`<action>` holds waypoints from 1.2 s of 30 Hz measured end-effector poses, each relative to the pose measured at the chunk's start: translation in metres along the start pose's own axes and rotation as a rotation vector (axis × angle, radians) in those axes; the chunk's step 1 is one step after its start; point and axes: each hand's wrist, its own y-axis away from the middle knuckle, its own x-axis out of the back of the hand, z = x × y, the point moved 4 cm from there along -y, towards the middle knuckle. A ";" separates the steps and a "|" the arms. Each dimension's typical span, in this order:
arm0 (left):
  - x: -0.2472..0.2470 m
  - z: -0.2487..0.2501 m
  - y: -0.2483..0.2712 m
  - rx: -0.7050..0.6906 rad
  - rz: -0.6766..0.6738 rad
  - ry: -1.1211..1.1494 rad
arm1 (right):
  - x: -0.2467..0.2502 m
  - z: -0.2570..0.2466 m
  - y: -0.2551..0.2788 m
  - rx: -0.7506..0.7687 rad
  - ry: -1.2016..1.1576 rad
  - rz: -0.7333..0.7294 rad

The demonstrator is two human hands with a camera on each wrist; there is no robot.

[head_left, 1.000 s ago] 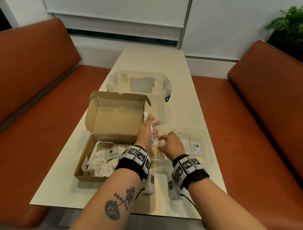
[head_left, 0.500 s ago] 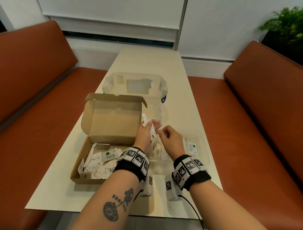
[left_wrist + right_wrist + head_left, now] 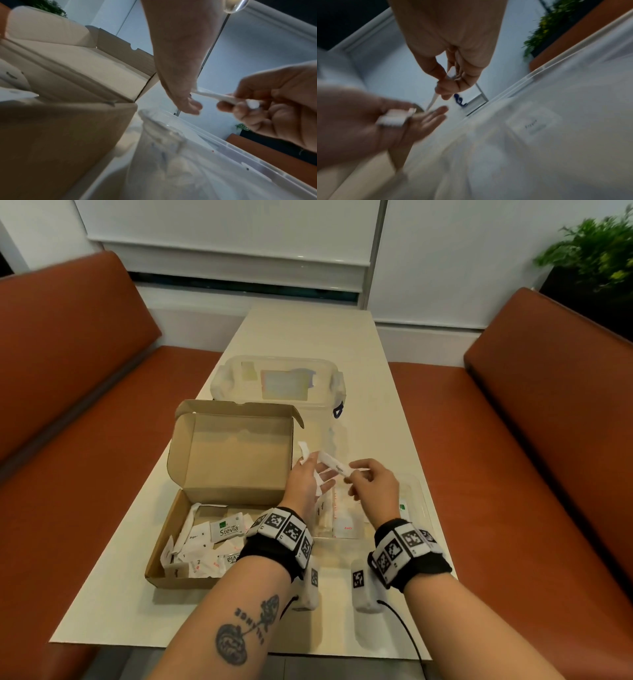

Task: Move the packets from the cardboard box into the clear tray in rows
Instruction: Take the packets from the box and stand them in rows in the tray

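Observation:
The open cardboard box point(image 3: 161, 546) lies at the left with several white packets point(image 3: 205, 546) in it, one marked Stevia point(image 3: 227, 530). Right of it is the clear tray point(image 3: 416, 498), which has a few packets point(image 3: 346, 529) lying on its floor. My left hand point(image 3: 310, 477) hovers over the tray's left end and holds a small bunch of white packets point(image 3: 393, 119) against its palm. My right hand point(image 3: 370, 487) pinches one end of a long white stick packet point(image 3: 334, 463); the other end is still at the left fingers. In the left wrist view the stick packet point(image 3: 221, 96) spans the gap between the two hands.
A clear lidded container point(image 3: 277, 381) stands behind the box on the cream table point(image 3: 308, 337). The box's lid point(image 3: 233, 453) stands upright just left of my left hand. Orange benches point(image 3: 513, 474) flank the table. A plant point(image 3: 596, 254) is at the far right.
My right hand rose from the tray to the left hand and took hold of a stick packet, drawing it out to the right. The left hand lifted slightly.

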 end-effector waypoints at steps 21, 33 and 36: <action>0.000 0.000 0.013 -0.018 -0.083 -0.313 | 0.019 -0.029 -0.029 0.173 0.364 -0.030; 0.013 0.014 0.009 -0.186 0.044 -0.308 | 0.003 -0.009 -0.005 -0.036 0.174 -0.318; 0.014 0.018 0.008 -0.164 0.054 -0.240 | -0.003 0.002 -0.002 -0.153 0.150 -0.299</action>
